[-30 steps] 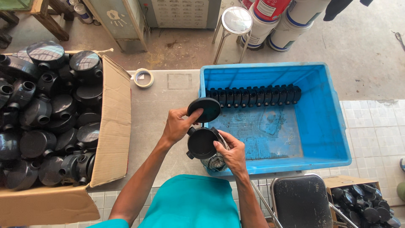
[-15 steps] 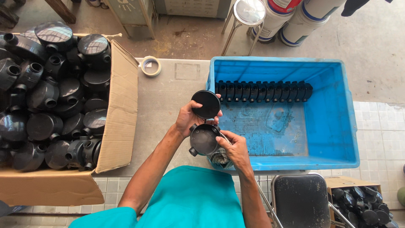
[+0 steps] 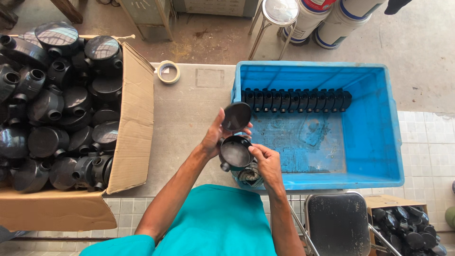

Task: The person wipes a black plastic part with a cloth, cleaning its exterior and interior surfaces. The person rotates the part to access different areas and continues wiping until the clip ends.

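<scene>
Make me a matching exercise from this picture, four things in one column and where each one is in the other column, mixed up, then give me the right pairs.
Things:
1. round black lid
2. roll of tape
3. row of black fittings
4. metal stool

Places:
A. on the floor beyond the table
B. inside the blue crate, along its far wall
C. in the left hand
D. on the table, beside the cardboard box

Pairs: 1-C, 2-D, 3-B, 4-A

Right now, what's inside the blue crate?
Inside the blue crate, one row of black round parts lines the far wall. The floor looks bare; the right hand covers the near-left corner.
</scene>
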